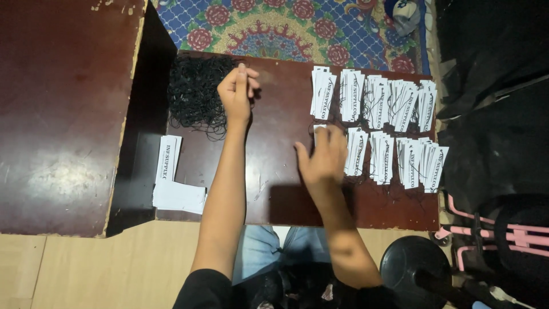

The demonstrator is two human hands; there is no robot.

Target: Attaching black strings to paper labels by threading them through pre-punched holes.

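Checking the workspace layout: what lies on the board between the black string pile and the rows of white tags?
Bare dark board in the head view, apart from the left hand beside the black string pile; the right hand rests on the white tags.

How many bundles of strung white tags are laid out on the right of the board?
About 10: five in the back row and roughly five in the front row. The right hand covers the front row's leftmost bundle, and bundles overlap, so the count is approximate.

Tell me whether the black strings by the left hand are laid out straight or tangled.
Tangled: the black strings form one loose, curly heap on the dark table, with the left hand pinching at its edge.
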